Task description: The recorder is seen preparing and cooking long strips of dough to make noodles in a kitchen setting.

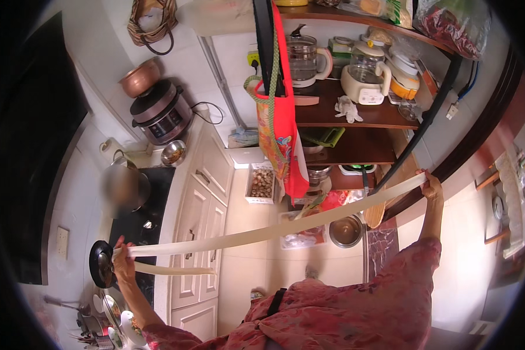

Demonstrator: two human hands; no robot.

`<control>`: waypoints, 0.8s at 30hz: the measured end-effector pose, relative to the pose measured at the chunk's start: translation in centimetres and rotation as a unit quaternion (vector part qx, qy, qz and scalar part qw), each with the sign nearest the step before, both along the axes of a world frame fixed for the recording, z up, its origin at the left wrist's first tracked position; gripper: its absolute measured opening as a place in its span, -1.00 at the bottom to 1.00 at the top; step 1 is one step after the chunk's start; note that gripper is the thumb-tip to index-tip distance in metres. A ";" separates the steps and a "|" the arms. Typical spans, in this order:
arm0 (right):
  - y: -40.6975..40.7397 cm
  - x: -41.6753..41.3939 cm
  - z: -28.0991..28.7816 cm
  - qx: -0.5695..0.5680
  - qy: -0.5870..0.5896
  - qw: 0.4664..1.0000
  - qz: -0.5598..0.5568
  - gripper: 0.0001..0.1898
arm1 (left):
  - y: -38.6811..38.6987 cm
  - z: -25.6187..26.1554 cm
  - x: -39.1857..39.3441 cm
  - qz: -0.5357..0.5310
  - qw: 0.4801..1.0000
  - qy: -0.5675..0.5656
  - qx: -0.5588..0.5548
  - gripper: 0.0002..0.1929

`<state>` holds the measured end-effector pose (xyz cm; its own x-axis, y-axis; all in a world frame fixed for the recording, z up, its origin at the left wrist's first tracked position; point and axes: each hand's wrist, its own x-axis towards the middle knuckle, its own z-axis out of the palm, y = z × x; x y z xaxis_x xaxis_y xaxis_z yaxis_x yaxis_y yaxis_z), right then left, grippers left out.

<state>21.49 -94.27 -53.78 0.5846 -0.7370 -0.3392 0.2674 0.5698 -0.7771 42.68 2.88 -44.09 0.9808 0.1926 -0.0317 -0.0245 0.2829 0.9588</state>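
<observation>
A long, flat, cream-coloured strip (pixel 280 229), which looks like noodle dough, stretches between my two widely spread hands. It sags slightly in the middle. At the left, my left hand (pixel 123 262) grips one part of it beside the black hob, in front of a dark pan (pixel 100 264). A shorter length of the strip (pixel 175 270) trails from that hand over the counter edge. My right hand (pixel 432 188), raised far to the right near the dark door frame, pinches the other end between thumb and fingers.
A pot (pixel 142 188) stands on the hob (pixel 159 218), partly blurred. A rice cooker (pixel 162 111) and a steel bowl (pixel 173 153) occupy the counter's far end. A red apron (pixel 284 131) hangs before brown shelves (pixel 354 144). On the floor are a box of round items (pixel 261 183) and a metal basin (pixel 346 231).
</observation>
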 end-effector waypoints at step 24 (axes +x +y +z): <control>5.5 -0.3 7.6 -0.229 0.106 0.967 0.028 -0.74 | -2.4 3.4 -0.7 -0.027 0.998 0.035 0.055 -0.58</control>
<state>21.16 -88.72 -46.17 0.5815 -0.8072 -0.1017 0.0523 0.1618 -0.9854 41.97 0.53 -40.73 0.9858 0.1464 -0.0818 0.0555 0.1754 0.9829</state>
